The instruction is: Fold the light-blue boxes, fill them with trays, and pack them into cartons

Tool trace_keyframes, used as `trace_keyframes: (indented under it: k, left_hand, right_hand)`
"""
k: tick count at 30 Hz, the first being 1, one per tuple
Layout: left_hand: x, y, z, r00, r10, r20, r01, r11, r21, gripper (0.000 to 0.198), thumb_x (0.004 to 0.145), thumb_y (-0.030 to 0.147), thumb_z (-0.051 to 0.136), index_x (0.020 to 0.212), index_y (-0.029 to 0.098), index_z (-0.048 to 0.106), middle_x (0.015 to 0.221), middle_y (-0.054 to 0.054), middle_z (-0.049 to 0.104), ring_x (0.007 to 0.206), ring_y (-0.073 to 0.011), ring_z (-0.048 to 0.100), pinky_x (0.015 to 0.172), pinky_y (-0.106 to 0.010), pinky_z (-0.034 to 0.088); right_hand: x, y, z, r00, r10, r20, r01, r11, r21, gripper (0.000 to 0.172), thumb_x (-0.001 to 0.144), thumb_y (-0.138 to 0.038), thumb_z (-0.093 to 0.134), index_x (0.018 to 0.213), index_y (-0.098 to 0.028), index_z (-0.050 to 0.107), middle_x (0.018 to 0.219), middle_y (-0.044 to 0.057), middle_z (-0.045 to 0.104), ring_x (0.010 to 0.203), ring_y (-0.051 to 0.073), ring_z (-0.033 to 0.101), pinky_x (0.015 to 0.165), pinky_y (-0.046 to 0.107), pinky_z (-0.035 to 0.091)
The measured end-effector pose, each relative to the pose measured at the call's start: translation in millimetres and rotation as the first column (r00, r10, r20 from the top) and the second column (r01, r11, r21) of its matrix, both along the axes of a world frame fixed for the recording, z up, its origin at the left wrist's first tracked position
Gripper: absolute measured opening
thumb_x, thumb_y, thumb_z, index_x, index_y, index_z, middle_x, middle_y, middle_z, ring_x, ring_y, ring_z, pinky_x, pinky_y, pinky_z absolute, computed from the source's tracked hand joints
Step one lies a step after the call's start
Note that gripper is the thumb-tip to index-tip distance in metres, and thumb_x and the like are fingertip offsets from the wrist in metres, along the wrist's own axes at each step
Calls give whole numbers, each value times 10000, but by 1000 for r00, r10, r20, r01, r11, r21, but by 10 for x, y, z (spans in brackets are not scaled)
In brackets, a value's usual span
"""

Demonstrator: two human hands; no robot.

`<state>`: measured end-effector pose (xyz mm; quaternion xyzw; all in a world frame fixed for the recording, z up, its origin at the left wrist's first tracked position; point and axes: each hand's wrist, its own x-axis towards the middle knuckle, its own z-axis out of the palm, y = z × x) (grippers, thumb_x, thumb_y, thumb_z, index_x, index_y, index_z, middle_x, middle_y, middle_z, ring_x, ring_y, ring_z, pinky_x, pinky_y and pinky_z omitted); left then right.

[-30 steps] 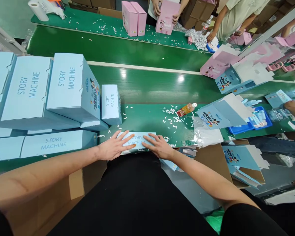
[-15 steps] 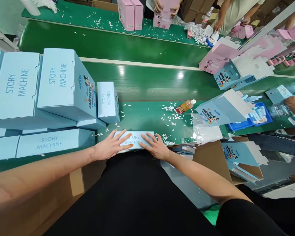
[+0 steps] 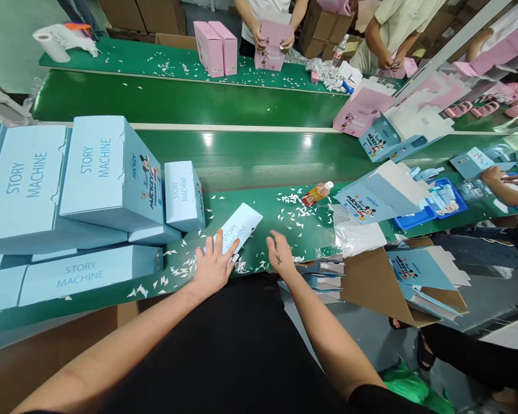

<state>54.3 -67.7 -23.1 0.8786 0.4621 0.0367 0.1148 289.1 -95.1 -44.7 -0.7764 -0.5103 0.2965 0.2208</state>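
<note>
The flat light-blue box (image 3: 237,231), printed STORY MACHINE, lies at an angle on the near green surface (image 3: 259,201), just in front of the person. The left hand (image 3: 213,265) is laid flat on its near end, fingers spread, pressing rather than gripping; nothing is enclosed in that grip. The right hand (image 3: 278,254) is held open just beside the box, apart from it, with nothing in it and the fingers loosely spread on the surface. The step in hand is judged to be the turning or sliding of this box toward the stacked blue boxes (image 3: 86,190) at the left (the small upright one (image 3: 182,194) stands nearest). The next move would call for a steady push along the box's length, so that it is not snagged on the white paper scraps (image 3: 172,270) scattered about it.

Further out, an orange drink bottle (image 3: 316,194) lies on its side, with an unfolded blue carton (image 3: 371,198) and a blue tray (image 3: 431,210) to the right. Beyond a glossy green conveyor (image 3: 263,155), pink boxes (image 3: 216,47) stand on a far bench, where other people's hands (image 3: 273,41) are busy with a pink carton. Brown cardboard boxes line the background.
</note>
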Motion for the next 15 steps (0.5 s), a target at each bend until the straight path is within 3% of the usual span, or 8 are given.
trace_keyframes:
  k: [3, 5, 10, 15]
  left_hand:
    - [135, 22, 14, 1000, 19, 1, -19, 1000, -8, 646, 876, 398, 555, 1490, 307, 372, 1575, -206, 250, 1314, -487, 342, 888, -578, 396]
    - [147, 52, 32, 1000, 15, -11, -15, 1000, -17, 641, 857, 394, 564, 1468, 279, 407, 1542, -218, 289, 1292, -480, 357, 879, -557, 398]
    - [119, 65, 52, 999, 32, -22, -33, 999, -10, 612, 847, 371, 549, 1437, 244, 446, 1519, -233, 311, 1287, -470, 367, 889, -549, 393]
    - [117, 60, 34, 1000, 18, -4, -17, 1000, 8, 630, 845, 365, 547, 1453, 249, 428, 1549, -212, 288, 1321, -454, 347, 910, -535, 394]
  right_hand:
    - [-64, 142, -135, 897, -86, -434, -9, 977, -211, 591, 954, -667, 291, 1034, -189, 629, 1059, 116, 693, 904, 233, 675, 753, 358, 541]
    - [-87, 286, -191, 828, -165, -535, 17, 963, -271, 647, 912, -739, 297, 917, -180, 622, 972, 99, 700, 803, 201, 674, 677, 306, 521]
    - [-117, 584, -269, 823, -102, -559, -39, 971, -235, 687, 852, -803, 345, 720, -175, 594, 805, 73, 680, 692, 177, 633, 676, 295, 485]
    - [-126, 653, -375, 856, -49, -515, -58, 980, -190, 657, 827, -798, 419, 626, -190, 565, 676, 45, 632, 642, 176, 597, 712, 312, 483]
